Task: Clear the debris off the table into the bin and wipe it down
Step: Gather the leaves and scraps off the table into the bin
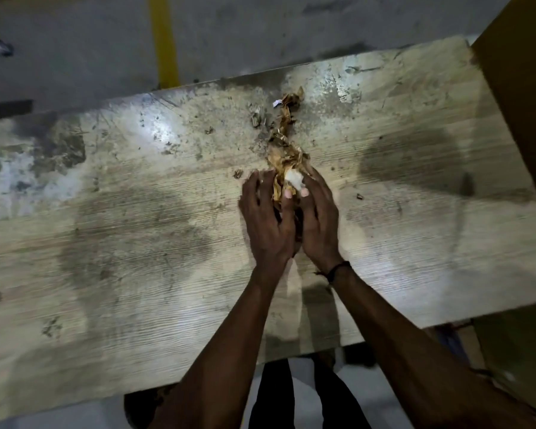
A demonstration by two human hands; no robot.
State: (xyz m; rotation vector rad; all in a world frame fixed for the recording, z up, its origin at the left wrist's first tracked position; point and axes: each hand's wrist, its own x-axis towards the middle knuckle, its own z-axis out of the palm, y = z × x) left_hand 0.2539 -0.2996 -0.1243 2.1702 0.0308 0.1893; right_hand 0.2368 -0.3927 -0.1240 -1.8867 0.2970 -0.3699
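Note:
A trail of brown, shredded cardboard-like debris (287,140) runs down the middle of the worn wooden table (121,243), with a small white scrap (276,103) at its far end. My left hand (268,218) and my right hand (317,218) are cupped together around the near end of the pile, fingers curled on the brown scraps and a white crumpled piece (295,181). Small crumbs and dust lie scattered around the trail. No bin or cloth that I can make out is in view.
A tall brown cardboard box (520,103) stands against the table's right end. Beyond the far edge is grey floor with a yellow line (164,41). A loose chip (359,196) lies right of my hands. My legs show below the near edge.

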